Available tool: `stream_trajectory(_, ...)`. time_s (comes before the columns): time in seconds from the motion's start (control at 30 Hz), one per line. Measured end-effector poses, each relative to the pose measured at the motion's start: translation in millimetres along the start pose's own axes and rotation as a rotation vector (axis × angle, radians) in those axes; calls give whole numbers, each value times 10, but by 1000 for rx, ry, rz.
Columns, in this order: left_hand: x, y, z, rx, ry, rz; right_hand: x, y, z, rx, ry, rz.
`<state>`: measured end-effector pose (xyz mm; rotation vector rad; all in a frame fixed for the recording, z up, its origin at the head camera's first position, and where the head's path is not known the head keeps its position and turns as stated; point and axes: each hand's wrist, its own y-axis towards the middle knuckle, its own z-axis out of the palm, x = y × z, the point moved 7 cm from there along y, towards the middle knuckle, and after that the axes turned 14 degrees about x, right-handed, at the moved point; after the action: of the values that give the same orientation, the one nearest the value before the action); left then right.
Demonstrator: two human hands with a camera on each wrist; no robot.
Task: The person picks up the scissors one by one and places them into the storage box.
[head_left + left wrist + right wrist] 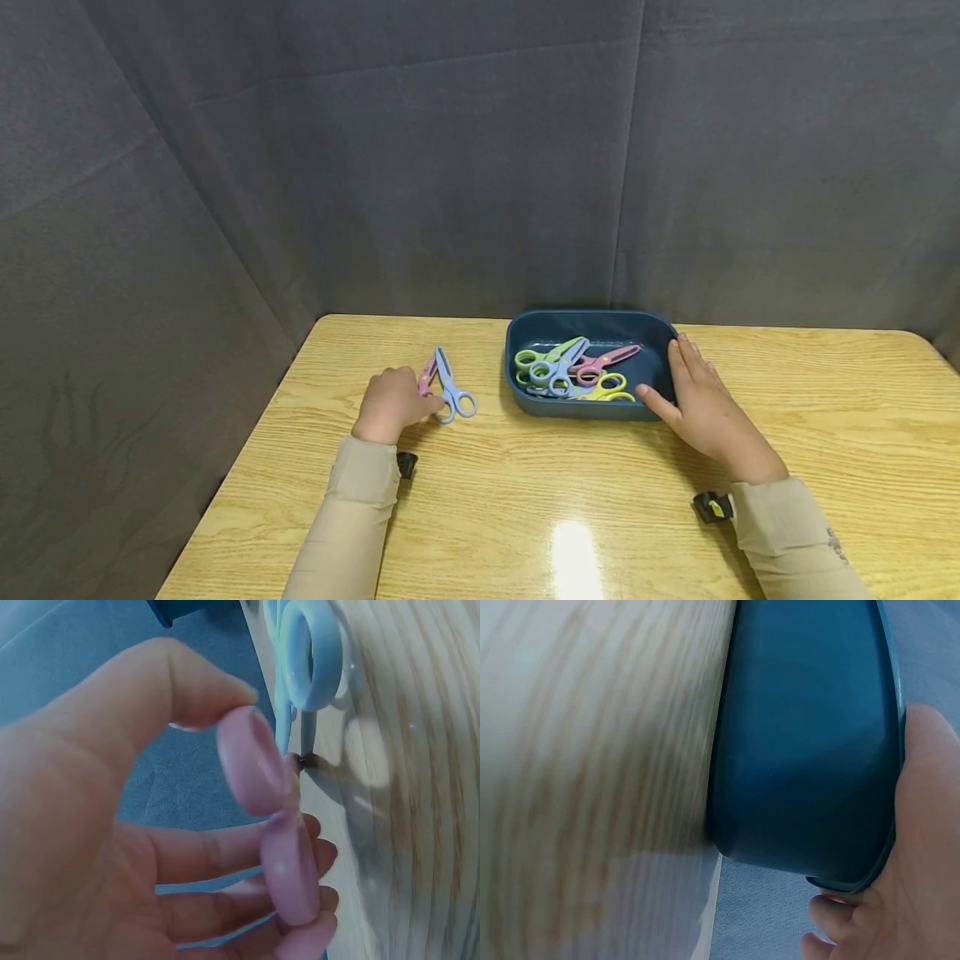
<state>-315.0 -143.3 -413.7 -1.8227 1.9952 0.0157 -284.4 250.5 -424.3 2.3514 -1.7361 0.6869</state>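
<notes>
While the tray anchors the scene, everything sits on the table (810, 400).
Tray (592, 327): dark blue, holding a tangle of green, blue, pink and yellow scissors (573, 371).
Right hand (701, 404): fingers straight and together, pressed flat against the tray's right wall.
Left hand (390, 404): left of the tray, thumb and fingers pinching the pink scissors (274, 825) by the handle loops.
Blue scissors (452, 392): lying between that hand and the tray, touching the pink pair.
Risk: the light pinch may slip, or snag the blue pair.
</notes>
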Motion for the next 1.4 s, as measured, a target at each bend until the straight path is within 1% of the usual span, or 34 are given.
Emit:
stream_trajectory(0.1,3,-6,-24,-25,-20,0,-1,7,2,1,-2,3)
stream_trajectory(0.2,8,-19,-40,-28,-55,0,0,6,6,4,-1,2)
stream_trajectory(0.43,58,-13,-50,6,-190,16,-3,5,11,4,-2,3)
stream_trajectory(0.57,105,4,-56,21,-235,17,-9,2,7,-1,-3,1)
stream_trajectory(0.7,119,4,-70,22,-247,27,-13,2,7,-3,0,2)
stream_trajectory(0.9,77,2,-73,16,-244,54,-2,5,4,-2,-5,5)
stream_trajectory(1.0,59,6,-70,7,-236,53,2,-3,-1,-3,1,1)
stream_trajectory(1.17,20,0,-79,-18,-212,58,7,-12,-5,-1,3,-5)
stream_trajectory(1.4,-61,-34,-114,-65,-194,100,5,-12,-4,-6,1,-9)
